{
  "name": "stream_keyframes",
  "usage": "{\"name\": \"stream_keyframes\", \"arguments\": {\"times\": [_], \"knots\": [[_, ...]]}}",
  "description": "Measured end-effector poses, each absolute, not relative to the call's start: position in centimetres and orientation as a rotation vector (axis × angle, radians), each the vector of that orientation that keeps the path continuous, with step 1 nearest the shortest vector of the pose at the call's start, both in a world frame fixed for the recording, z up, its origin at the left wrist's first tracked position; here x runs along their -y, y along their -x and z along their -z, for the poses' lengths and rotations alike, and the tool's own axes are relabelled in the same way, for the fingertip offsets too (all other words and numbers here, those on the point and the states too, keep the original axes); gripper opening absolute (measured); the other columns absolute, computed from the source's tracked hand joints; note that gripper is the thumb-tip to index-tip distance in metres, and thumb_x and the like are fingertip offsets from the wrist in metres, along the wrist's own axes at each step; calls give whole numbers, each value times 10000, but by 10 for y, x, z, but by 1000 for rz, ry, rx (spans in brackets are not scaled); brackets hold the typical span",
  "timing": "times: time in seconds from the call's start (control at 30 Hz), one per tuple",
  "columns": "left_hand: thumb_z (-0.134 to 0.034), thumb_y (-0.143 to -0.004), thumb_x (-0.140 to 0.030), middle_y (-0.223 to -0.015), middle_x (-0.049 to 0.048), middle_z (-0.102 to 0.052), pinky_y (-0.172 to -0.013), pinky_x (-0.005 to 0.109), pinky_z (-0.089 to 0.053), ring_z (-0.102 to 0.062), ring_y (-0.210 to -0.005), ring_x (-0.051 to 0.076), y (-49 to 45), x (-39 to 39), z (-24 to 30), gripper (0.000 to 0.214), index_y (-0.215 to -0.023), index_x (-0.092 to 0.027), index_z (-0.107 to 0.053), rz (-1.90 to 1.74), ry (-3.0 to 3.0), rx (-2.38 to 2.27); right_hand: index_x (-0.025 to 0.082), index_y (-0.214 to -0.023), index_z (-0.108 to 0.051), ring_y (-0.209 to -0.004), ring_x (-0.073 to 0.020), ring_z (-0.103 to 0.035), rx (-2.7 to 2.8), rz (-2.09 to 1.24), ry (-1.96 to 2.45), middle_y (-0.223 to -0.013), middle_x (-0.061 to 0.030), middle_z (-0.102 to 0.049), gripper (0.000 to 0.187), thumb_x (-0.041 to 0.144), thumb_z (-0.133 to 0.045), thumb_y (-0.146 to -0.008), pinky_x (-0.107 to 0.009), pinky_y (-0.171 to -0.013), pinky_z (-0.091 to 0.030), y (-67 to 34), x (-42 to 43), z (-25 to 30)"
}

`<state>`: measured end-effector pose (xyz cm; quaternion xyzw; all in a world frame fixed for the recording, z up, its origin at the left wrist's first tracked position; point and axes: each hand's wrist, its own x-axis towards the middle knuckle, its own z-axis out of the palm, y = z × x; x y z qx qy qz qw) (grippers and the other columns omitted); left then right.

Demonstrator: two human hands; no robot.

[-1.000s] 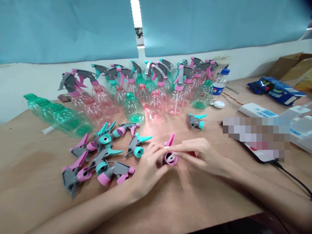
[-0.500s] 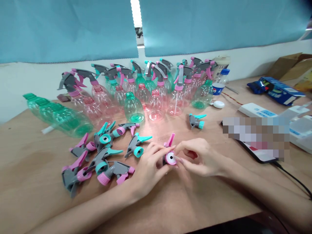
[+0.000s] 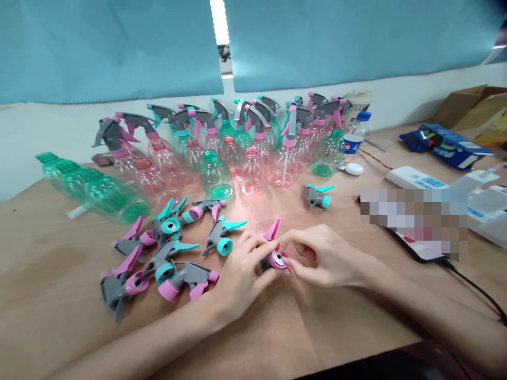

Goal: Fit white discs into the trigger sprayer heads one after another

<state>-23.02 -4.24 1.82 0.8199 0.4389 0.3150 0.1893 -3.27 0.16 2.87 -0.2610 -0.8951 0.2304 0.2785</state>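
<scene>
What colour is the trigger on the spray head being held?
The trigger is pink, seen best in the head view.

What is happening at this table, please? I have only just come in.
A person holds a pink-and-grey spray head in the left hand, and the right hand has its fingers at the pink collar, where a white disc shows inside. More spray heads lie loose on the table, mostly to the left. Behind them are pink and green bottles, some with spray heads fitted, others with open necks.

pale cup (image 3: 358, 98): "IAM" | bottle label (image 3: 354, 144): Pepsi logo
</scene>
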Motion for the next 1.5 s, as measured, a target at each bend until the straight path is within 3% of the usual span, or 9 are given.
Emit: {"name": "stream_keyframes", "arguments": {"times": [0.67, 0.97, 1.5], "knots": [[-635, -829, -154, -901, 31, -559, -755, 313, -420, -457, -859, 187, 230, 42, -17, 148, -973, -184, -616, -817, -2317, -1203, 170, -969, -610, -478, -61, -456, 2497, -483, 746, -538, 86, -488, 174, 189, -558, -804, -203, -510, -288, 36, 5, -29], [-656, -820, -191, -914, 30, -601, -772, 324, -432, -459, -863, 191, 231, 41, -16, 247, -1062, -204, -611, -841, -2338, -1205, 190, -948, -617, -525, -88, -521, 2579, -420, 835, -576, 57, -560, 173, 312, -534, -857, -233, -514, -273, 30, 4, -38], [-633, -821, -122, -999, 37, -635, -860, 364, -436, -481, -946, 204, 233, 40, -18, 365, -1172, -208, -579, -973, -2242, -1229, 157, -862, -665, -463, -76, -498, 2250, -224, 727, -546, 41, -588, 147, 255, -556, -879, -216, -496, -335, 44, 10, -25]]}}
